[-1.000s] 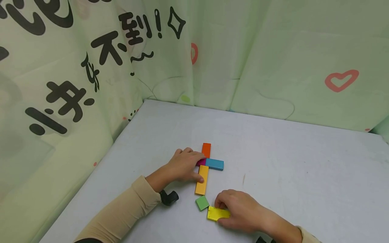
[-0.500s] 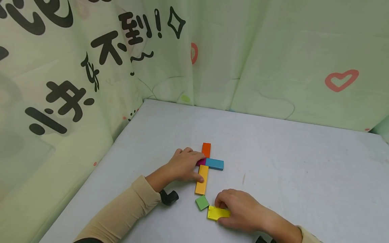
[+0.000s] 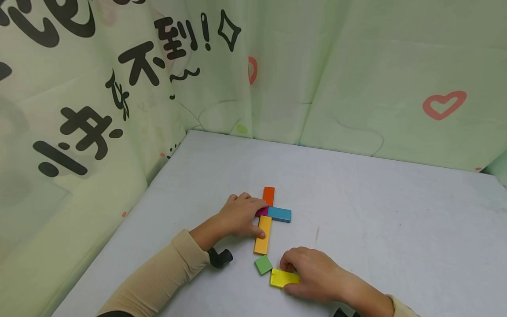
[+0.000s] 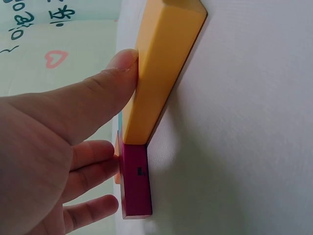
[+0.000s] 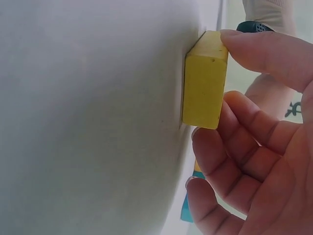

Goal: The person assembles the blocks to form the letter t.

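Observation:
My left hand [image 3: 239, 215] rests over the line of blocks, its thumb on the amber block [image 3: 263, 235] and its fingertips by the magenta block [image 4: 136, 181]. In the left wrist view those fingers are fairly straight. My right hand [image 3: 314, 273] pinches a yellow block [image 3: 282, 278] between thumb and curled fingers; the block lies flat on the table. One corner of it is at the green block [image 3: 263, 265], which sits turned at an angle below the amber one. A blue block [image 3: 280, 214] and an orange-red block [image 3: 269, 196] adjoin the magenta one, mostly hidden in the head view.
The white table [image 3: 376, 220] carries the blocks. Pale green printed curtains [image 3: 356, 79] hang along its back and left edges. A black wrist device [image 3: 221, 258] sits under my left wrist.

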The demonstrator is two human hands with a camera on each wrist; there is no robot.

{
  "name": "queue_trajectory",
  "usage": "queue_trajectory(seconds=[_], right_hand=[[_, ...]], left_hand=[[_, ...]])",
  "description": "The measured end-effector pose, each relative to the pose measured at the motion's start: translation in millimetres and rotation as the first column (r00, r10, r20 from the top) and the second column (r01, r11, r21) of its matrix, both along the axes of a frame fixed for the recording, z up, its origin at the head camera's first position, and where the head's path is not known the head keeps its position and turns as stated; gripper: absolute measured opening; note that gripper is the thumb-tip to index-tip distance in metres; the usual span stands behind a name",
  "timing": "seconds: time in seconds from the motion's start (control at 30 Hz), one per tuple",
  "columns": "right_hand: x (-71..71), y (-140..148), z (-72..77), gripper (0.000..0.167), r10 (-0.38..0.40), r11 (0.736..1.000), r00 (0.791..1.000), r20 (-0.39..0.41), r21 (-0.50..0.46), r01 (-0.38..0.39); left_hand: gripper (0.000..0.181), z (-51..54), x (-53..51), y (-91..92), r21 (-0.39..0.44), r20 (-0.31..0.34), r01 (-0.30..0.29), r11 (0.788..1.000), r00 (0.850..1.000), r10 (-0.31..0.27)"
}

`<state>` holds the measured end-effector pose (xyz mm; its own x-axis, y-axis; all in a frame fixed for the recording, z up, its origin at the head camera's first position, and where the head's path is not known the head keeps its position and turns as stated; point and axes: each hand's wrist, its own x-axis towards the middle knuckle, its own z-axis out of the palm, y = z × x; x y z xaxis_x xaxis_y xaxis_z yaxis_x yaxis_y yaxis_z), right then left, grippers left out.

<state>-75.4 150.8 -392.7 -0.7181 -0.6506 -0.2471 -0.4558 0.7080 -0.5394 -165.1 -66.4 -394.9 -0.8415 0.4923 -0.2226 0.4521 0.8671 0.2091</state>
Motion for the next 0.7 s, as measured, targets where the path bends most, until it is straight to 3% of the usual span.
queue_trajectory(seconds=[0.7], right_hand=[[-1.3, 5.0, 0.7, 0.040, 0.004, 1.000, 0.998, -0.065, 0.026, -0.002]], left_hand=[[0.080, 2.1, 0.9, -0.1, 0.005, 0.001, -0.004, 1.000, 1.000, 0.004]])
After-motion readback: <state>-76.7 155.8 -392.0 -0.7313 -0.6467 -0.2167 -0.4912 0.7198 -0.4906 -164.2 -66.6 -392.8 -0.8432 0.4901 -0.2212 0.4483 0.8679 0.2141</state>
